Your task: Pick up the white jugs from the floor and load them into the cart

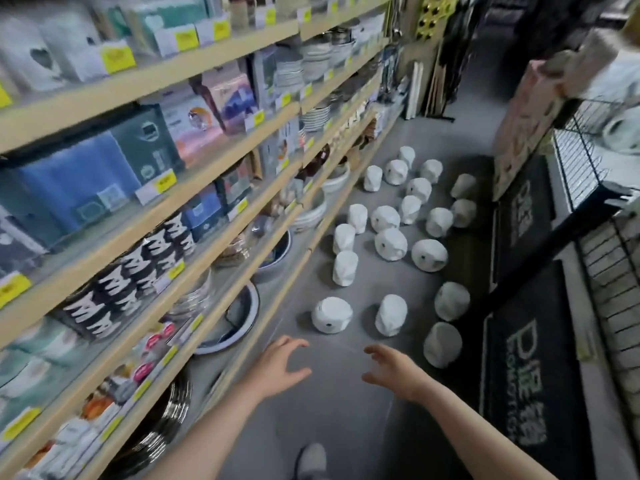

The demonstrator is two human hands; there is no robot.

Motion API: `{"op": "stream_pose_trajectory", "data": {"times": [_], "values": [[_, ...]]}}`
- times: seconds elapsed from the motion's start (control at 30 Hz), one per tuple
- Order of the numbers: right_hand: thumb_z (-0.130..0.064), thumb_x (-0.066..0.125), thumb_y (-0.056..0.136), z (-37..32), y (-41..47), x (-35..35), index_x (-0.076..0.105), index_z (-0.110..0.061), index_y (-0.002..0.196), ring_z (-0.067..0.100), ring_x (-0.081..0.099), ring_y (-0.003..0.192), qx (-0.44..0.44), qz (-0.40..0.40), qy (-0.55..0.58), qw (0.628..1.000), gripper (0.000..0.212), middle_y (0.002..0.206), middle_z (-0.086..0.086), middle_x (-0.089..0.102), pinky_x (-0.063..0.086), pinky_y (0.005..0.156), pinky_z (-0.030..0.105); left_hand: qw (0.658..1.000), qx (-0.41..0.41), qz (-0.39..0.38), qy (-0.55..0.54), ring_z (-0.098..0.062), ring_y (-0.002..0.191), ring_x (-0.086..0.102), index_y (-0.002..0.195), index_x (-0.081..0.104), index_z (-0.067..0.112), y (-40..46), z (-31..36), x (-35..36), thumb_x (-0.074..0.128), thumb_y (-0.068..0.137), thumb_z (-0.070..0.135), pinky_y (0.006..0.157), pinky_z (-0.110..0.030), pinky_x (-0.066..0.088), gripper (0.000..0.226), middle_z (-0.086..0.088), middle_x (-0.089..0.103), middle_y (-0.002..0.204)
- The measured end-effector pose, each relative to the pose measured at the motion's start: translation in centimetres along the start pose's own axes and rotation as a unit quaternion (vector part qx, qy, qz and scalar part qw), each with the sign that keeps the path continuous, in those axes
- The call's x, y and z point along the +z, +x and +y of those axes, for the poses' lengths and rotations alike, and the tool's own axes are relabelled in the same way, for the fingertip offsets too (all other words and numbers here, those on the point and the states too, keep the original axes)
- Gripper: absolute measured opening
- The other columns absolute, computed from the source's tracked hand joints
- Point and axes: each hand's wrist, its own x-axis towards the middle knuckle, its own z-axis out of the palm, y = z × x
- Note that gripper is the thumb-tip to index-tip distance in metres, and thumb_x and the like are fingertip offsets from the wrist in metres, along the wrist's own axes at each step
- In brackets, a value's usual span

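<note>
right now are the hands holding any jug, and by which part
Nothing is held: the left hand and right hand are open above the floor, short of the nearest jug.

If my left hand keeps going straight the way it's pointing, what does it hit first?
Probably the nearest white paper-wrapped jug on the grey floor, just beyond the left hand; depth is hard to judge.
</note>
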Motion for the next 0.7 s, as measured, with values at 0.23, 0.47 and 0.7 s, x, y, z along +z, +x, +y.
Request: {"op": "stream_pose_trajectory", "data": {"times": [0.23, 0.47, 0.7], "values": [[-0.035, 0.070, 0.082, 1.5, 8.2, -8.7, 0.041, -0.030, 0.137, 0.016, 0.044, 0.127, 0.010, 0.000, -0.021, 1.000, 0.062, 0.137, 0.002, 0.045, 0.039, 0.099, 0.024, 1.000, 0.017, -0.005, 0.007, -0.011, 0.123, 0.046, 0.134, 0.047, 0.025, 13.5, 2.8, -3.3, 0.065, 0.085, 0.041, 0.101, -0.020, 0.032, 0.055, 0.006, 0.047, 0.129], [-0.029, 0.072, 0.082, 5.5, 17.6, -17.1, 0.043, -0.030, 0.136, 0.018, 0.049, 0.115, -0.004, -0.024, -0.033, 0.999, 0.061, 0.130, 0.003, 0.044, 0.040, 0.096, 0.022, 0.999, -0.013, 0.027, -0.024, -0.011, 0.124, 0.045, 0.133, 0.049, 0.021, 24.7, 4.1, -2.9, 0.068, 0.084, 0.032, 0.099, -0.015, 0.029, 0.053, 0.006, 0.049, 0.131], [-0.038, 0.074, 0.077, 8.6, 29.8, -23.8, 0.033, -0.038, 0.142, 0.017, 0.035, 0.133, -0.061, -0.081, -0.113, 0.988, 0.077, 0.145, -0.004, 0.032, 0.027, 0.107, 0.021, 0.988, -0.103, 0.087, -0.074, -0.009, 0.126, 0.043, 0.136, 0.044, 0.028, 34.1, 4.4, -1.7, 0.068, 0.084, 0.035, 0.107, -0.029, 0.036, 0.057, 0.009, 0.046, 0.134]]}}
